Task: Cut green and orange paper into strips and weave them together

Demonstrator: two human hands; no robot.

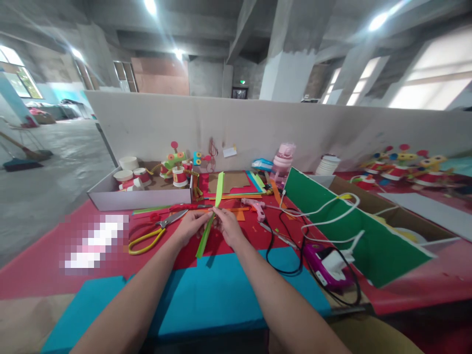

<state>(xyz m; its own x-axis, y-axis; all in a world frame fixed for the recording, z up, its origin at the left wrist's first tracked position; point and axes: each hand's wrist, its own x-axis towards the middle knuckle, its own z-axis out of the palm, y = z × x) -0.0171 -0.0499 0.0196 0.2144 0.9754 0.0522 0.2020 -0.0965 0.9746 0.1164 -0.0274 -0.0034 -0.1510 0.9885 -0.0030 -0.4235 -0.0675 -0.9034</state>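
Note:
A lime-green paper strip point(220, 188) is held upright at a slant over the red table cover point(143, 268). My left hand point(193, 224) pinches it near its middle from the left. From the right, my right hand point(225, 223) grips the strip at nearly the same spot, its fingertips close to the other hand's. The strip's lower part extends below both hands, above the edge of a blue sheet point(217, 290). Yellow-handled scissors point(153, 238) lie left of my left hand. Beyond my right hand rests a pink glue gun point(257, 206).
A white box point(140, 199) with paper cups stands back left. At right are a green-sided box point(332, 221), white and black cables and a purple power strip point(330, 278). A pink bottle point(283, 160) stands near the partition point(250, 125).

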